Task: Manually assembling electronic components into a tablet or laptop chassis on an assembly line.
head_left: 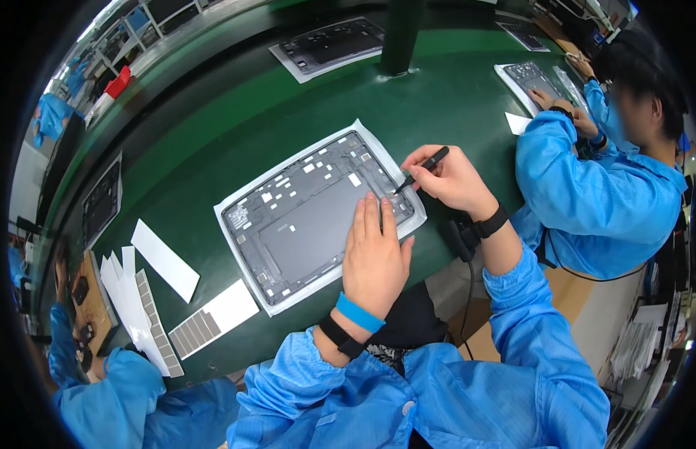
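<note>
A dark grey tablet housing [303, 217] lies with its inner side up on a white padded sheet [229, 238], with several small white pieces stuck on it. My left hand [376, 258] rests on its near right part, fingers stretched out flat and holding nothing. A blue band and a black strap circle that wrist. In my right hand [456, 179] black tweezers [436, 159] are pinched, their tip down at the housing's right edge, close to my left fingertips. What is between the tips is too small to make out.
Left of the housing lie a sheet of grey adhesive strips [194, 334], a white strip [165, 259] and a stack of white sheets [128, 303]. Another housing [333, 46] lies beyond, near a green post [401, 37]. A co-worker [595, 179] works at the right.
</note>
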Demonstrator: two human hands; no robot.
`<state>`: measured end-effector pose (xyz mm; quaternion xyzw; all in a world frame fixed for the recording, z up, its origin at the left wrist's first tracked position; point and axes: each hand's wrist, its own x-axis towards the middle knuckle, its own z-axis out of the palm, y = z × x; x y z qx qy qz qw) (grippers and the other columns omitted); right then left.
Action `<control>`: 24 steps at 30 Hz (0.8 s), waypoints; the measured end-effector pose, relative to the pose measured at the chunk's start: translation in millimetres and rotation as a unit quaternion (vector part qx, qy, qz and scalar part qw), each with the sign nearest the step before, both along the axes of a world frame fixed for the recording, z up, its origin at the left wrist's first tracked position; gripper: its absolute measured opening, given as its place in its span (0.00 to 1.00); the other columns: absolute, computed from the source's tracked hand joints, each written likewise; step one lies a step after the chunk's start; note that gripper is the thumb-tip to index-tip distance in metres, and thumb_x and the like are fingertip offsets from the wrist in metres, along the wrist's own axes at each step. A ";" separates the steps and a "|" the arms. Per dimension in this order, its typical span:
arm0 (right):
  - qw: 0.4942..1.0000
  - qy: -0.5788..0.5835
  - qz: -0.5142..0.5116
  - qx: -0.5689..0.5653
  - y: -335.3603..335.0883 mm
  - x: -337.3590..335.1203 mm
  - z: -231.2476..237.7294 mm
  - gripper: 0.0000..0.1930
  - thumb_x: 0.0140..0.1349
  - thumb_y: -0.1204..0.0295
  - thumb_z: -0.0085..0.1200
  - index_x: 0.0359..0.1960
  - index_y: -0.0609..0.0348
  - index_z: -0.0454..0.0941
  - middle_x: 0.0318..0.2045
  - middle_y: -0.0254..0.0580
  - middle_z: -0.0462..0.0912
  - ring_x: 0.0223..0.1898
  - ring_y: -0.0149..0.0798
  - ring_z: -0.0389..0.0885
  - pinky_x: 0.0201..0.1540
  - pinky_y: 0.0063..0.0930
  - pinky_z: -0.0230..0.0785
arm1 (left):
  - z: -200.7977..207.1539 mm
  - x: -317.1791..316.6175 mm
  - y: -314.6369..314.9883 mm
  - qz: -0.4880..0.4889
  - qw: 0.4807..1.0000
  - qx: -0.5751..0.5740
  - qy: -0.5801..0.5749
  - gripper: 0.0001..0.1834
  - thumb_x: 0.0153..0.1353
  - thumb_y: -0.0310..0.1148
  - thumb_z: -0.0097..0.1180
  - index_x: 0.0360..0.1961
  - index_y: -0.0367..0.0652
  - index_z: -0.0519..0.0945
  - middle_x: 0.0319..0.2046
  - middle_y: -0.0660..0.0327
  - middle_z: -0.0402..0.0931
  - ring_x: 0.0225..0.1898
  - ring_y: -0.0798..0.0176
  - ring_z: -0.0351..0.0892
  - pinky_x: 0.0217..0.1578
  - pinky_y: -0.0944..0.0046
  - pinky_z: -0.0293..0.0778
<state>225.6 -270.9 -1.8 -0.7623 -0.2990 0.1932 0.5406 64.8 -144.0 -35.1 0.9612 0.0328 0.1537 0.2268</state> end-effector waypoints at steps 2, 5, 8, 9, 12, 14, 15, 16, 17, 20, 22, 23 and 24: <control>1.000 -0.009 -0.003 -0.008 0.5 3.8 3.2 0.09 0.63 0.75 0.55 0.40 0.69 0.81 0.27 0.36 0.82 0.28 0.25 0.81 0.29 0.18 0.70 | 2.7 2.3 -0.2 0.000 1.000 0.010 0.000 0.35 0.60 0.39 0.64 0.64 0.30 0.69 0.65 0.39 0.64 0.66 0.39 0.66 0.62 0.50 0.70; 0.999 -0.032 0.006 -0.019 0.7 9.6 1.1 0.09 0.61 0.74 0.55 0.38 0.68 0.82 0.26 0.38 0.83 0.27 0.25 0.80 0.31 0.22 0.71 | 3.9 3.4 -0.1 0.003 1.000 0.020 0.000 0.35 0.60 0.40 0.64 0.64 0.30 0.69 0.65 0.39 0.65 0.66 0.39 0.67 0.62 0.50 0.71; 0.998 -0.057 0.027 -0.030 3.1 13.4 4.3 0.09 0.60 0.74 0.55 0.37 0.67 0.83 0.25 0.38 0.83 0.27 0.26 0.78 0.30 0.22 0.70 | 4.4 4.1 0.8 0.005 1.000 0.026 0.006 0.35 0.60 0.40 0.64 0.63 0.30 0.70 0.65 0.39 0.65 0.66 0.39 0.67 0.63 0.50 0.69; 0.996 -0.068 0.038 -0.039 4.3 14.5 6.8 0.09 0.59 0.74 0.55 0.37 0.67 0.83 0.25 0.38 0.83 0.26 0.26 0.77 0.30 0.22 0.69 | 5.1 4.7 1.3 0.008 0.999 0.040 0.002 0.35 0.60 0.41 0.64 0.63 0.31 0.70 0.64 0.40 0.66 0.65 0.41 0.68 0.61 0.50 0.70; 0.995 -0.079 0.054 -0.042 4.6 17.3 10.4 0.10 0.59 0.73 0.56 0.37 0.67 0.83 0.24 0.38 0.82 0.26 0.26 0.78 0.30 0.23 0.70 | 10.8 12.2 -2.4 0.018 0.998 0.056 0.001 0.35 0.59 0.42 0.64 0.63 0.33 0.71 0.61 0.43 0.70 0.60 0.44 0.71 0.56 0.51 0.71; 0.995 -0.061 0.064 -0.050 4.4 21.4 8.8 0.09 0.61 0.73 0.55 0.38 0.67 0.82 0.26 0.36 0.82 0.27 0.26 0.79 0.31 0.21 0.70 | 12.2 16.0 -4.4 0.030 0.998 0.062 0.007 0.35 0.58 0.43 0.64 0.63 0.34 0.72 0.58 0.45 0.72 0.58 0.46 0.73 0.53 0.52 0.72; 0.995 -0.044 0.071 -0.059 4.3 22.5 8.3 0.09 0.62 0.73 0.55 0.38 0.67 0.82 0.28 0.34 0.82 0.28 0.25 0.80 0.32 0.19 0.71 | 10.1 17.8 -4.9 0.035 0.996 0.086 -0.006 0.34 0.58 0.43 0.65 0.61 0.34 0.73 0.55 0.47 0.72 0.54 0.48 0.73 0.50 0.53 0.71; 0.995 -0.044 0.071 -0.058 3.9 22.5 8.3 0.09 0.62 0.73 0.55 0.38 0.67 0.82 0.28 0.34 0.82 0.28 0.25 0.80 0.32 0.19 0.71 | 7.8 19.6 -5.9 0.038 0.993 0.108 -0.021 0.33 0.58 0.44 0.65 0.60 0.35 0.75 0.51 0.49 0.73 0.51 0.50 0.73 0.47 0.54 0.71; 0.995 -0.047 0.072 -0.054 3.4 22.3 8.5 0.09 0.62 0.73 0.55 0.38 0.67 0.82 0.28 0.34 0.82 0.27 0.25 0.80 0.32 0.19 0.71 | 6.5 20.6 -7.3 0.038 0.993 0.110 -0.021 0.33 0.58 0.44 0.65 0.60 0.35 0.75 0.51 0.49 0.73 0.51 0.50 0.73 0.47 0.54 0.71; 0.996 -0.047 0.058 -0.049 3.4 20.6 5.1 0.09 0.62 0.73 0.55 0.38 0.68 0.82 0.26 0.35 0.82 0.27 0.25 0.79 0.31 0.19 0.70 | 4.5 23.2 -11.0 0.044 0.990 0.132 -0.025 0.32 0.58 0.46 0.64 0.58 0.36 0.77 0.49 0.50 0.73 0.49 0.52 0.72 0.46 0.55 0.69; 0.997 -0.045 0.042 -0.048 6.2 13.8 2.0 0.10 0.63 0.72 0.55 0.38 0.68 0.82 0.26 0.35 0.82 0.26 0.25 0.79 0.30 0.18 0.70 | 3.9 25.1 -11.6 0.051 0.984 0.173 -0.001 0.31 0.59 0.47 0.63 0.58 0.37 0.78 0.47 0.51 0.73 0.48 0.52 0.72 0.46 0.55 0.68; 0.993 -0.070 -0.086 0.035 8.7 5.4 0.7 0.10 0.64 0.71 0.55 0.37 0.68 0.82 0.24 0.36 0.82 0.25 0.25 0.79 0.29 0.20 0.70 | 3.8 25.6 -10.5 0.051 0.983 0.174 -0.002 0.31 0.59 0.47 0.63 0.58 0.37 0.78 0.47 0.51 0.73 0.48 0.52 0.72 0.46 0.55 0.68; 0.966 -0.092 -0.212 0.118 10.9 0.8 -0.3 0.10 0.66 0.71 0.55 0.37 0.67 0.82 0.23 0.37 0.83 0.25 0.25 0.79 0.28 0.22 0.70 | 3.9 25.7 -8.0 0.050 0.985 0.166 -0.003 0.31 0.60 0.47 0.62 0.58 0.37 0.78 0.49 0.50 0.73 0.51 0.50 0.71 0.49 0.54 0.69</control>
